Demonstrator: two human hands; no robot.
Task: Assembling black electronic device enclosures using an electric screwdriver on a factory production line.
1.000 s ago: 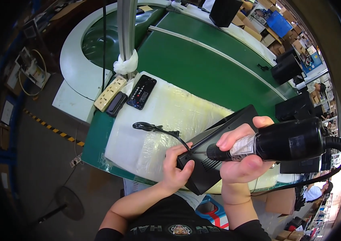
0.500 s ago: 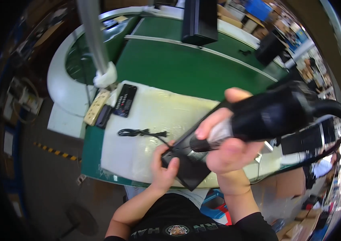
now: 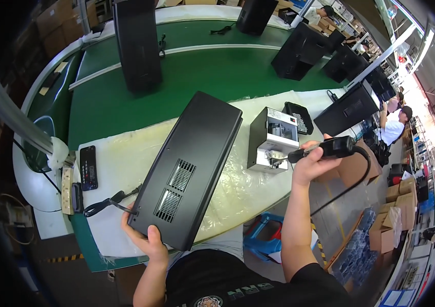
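My left hand (image 3: 148, 243) grips the lower left corner of a long black casing (image 3: 197, 138), thumb on top and fingers partly hidden beneath. Two slotted vents (image 3: 168, 204) face up near that end. A black power cord (image 3: 102, 205) comes out beside my fingers and lies on the mat. My right hand (image 3: 309, 165) is wrapped round a black electric screwdriver (image 3: 338, 147), whose cable hangs down to the right. The screwdriver's bit points left and reaches the front of a small screw feeder (image 3: 264, 133); whether it holds a screw is too small to tell.
A remote control (image 3: 89, 168) and a power strip (image 3: 67, 190) lie at the left on the pale mat (image 3: 238, 197). Behind the feeder sits a black tray (image 3: 299, 116) of small parts. Speaker-like black boxes (image 3: 138, 51) stand along the green belt (image 3: 217, 71). A blue stool (image 3: 261, 238) is below.
My right hand has carried the screwdriver off the casing, over to the feeder. The casing now lies more fully in view, still in my left hand. The whole view has shifted right.
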